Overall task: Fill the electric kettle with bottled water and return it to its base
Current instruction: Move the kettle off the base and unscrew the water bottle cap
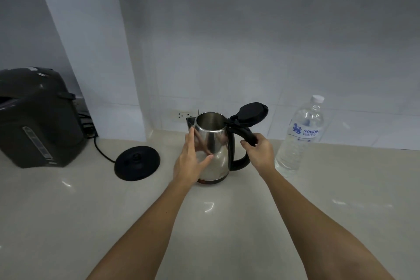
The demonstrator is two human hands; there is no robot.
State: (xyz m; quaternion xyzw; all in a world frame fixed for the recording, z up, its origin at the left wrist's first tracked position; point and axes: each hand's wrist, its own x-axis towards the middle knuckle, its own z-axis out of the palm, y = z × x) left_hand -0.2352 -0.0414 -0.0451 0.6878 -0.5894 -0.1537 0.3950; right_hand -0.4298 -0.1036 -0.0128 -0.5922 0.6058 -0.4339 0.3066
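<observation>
A steel electric kettle (pixel 217 143) stands on the counter, off its base, with its black lid (pixel 251 113) flipped up. My right hand (pixel 259 151) is wrapped around the kettle's black handle. My left hand (pixel 193 159) lies flat against the kettle's left side, fingers spread and thumb on the steel. The round black base (pixel 137 162) sits on the counter to the left of the kettle, its cord running off to the left. A clear water bottle (pixel 300 136) with a white cap on stands upright to the right of the kettle.
A large dark hot-water dispenser (pixel 38 118) stands at the left end of the pale counter (pixel 216 223). A wall socket (pixel 185 115) is set in the white tiled wall just behind the kettle. A white column rises at the back left.
</observation>
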